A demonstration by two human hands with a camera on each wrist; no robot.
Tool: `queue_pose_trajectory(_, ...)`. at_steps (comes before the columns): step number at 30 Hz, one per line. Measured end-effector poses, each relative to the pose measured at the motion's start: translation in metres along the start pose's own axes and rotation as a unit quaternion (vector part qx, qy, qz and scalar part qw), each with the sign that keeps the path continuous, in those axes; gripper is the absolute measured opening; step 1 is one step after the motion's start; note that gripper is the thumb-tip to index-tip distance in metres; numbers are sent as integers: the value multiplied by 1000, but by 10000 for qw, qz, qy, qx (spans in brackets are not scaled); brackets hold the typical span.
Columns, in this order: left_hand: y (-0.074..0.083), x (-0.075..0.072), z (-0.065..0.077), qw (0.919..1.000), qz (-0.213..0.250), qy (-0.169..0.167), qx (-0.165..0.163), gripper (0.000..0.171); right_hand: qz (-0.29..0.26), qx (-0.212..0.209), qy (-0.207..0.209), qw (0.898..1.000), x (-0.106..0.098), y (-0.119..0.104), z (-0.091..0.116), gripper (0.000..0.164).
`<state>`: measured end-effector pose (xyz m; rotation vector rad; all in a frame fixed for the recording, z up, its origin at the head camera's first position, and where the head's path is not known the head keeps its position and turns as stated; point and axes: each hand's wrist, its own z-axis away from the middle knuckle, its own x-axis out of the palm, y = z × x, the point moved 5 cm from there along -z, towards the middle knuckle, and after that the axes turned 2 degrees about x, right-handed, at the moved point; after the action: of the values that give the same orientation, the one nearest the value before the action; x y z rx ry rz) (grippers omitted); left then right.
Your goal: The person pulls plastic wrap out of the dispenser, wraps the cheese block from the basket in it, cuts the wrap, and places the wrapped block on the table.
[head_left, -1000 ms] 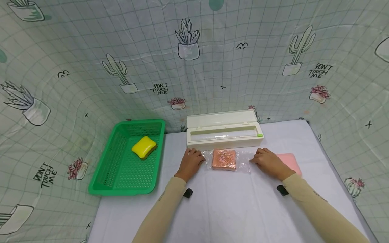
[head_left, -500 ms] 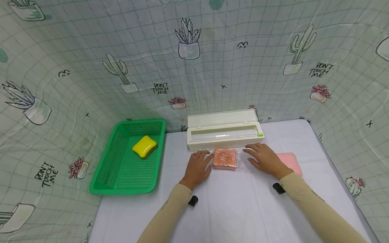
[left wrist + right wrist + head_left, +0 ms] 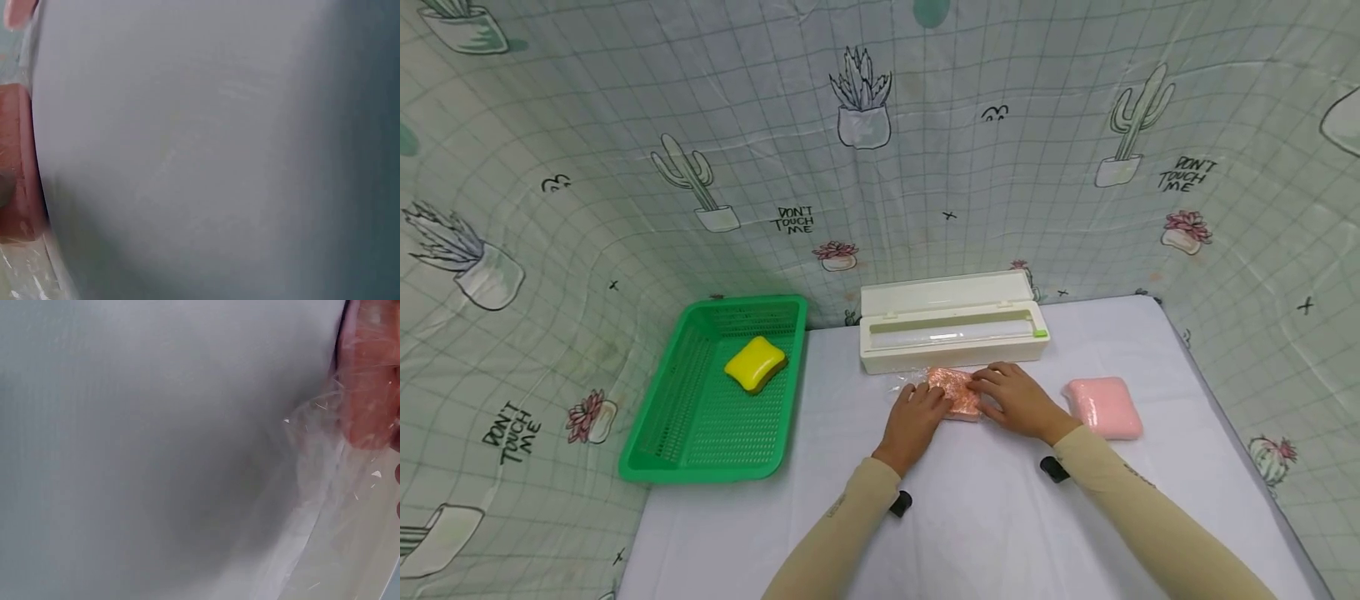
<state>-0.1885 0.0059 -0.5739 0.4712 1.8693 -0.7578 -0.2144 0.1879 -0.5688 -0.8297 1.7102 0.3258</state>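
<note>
A salmon-pink square sponge [image 3: 952, 385] lies on the white cloth, wrapped in clear cling film [image 3: 907, 380] that sticks out on its left. My left hand [image 3: 914, 421] has its fingertips on the sponge's near left part. My right hand [image 3: 1017, 400] reaches over the right edge, fingers on top and thumb near the front side. Both hands have relaxed fingers that touch the wrapped sponge and cover parts of it. In the left wrist view the sponge [image 3: 14, 156] shows at the left edge. Crinkled film [image 3: 319, 462] trails off the sponge [image 3: 369, 394] in the right wrist view.
Directly behind the sponge stands a white cling film dispenser [image 3: 955, 358], its lid up and the roll visible. A green basket [image 3: 632, 467] on the left contains a yellow sponge [image 3: 756, 363]. On the right lies a pink sponge [image 3: 1105, 407]. Patterned cloth [image 3: 947, 167] hangs around the table.
Both hands have moved inward from the film's outer ends onto the sponge. The film on the right is now folded in or hidden under the right hand, and the pink sponge shows fully.
</note>
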Motion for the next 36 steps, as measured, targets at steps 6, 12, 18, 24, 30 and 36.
queue_pose_trajectory(6,-7,1,2,9990,127,385,161,17,55,-209,80,9997,-3,-6,-5,18)
queue_pose_trajectory(12,-20,2,9,9972,381,460,456,23,-338,-172,-144,9992,-8,-16,-5,8)
queue_pose_trajectory(18,-23,2,12,9966,642,391,350,22,-579,-578,-17,9966,-9,-15,6,40)
queue_pose_trajectory(24,-6,1,14,9940,861,461,483,34,-212,-932,86,9954,-5,-8,24,56)
queue_pose_trajectory(30,9,1,14,9925,1049,330,532,54,-435,-841,-84,9955,-4,-3,32,67)
queue_pose_trajectory(36,14,-3,13,9930,1019,547,247,41,-754,-854,369,9928,-4,-4,29,49)
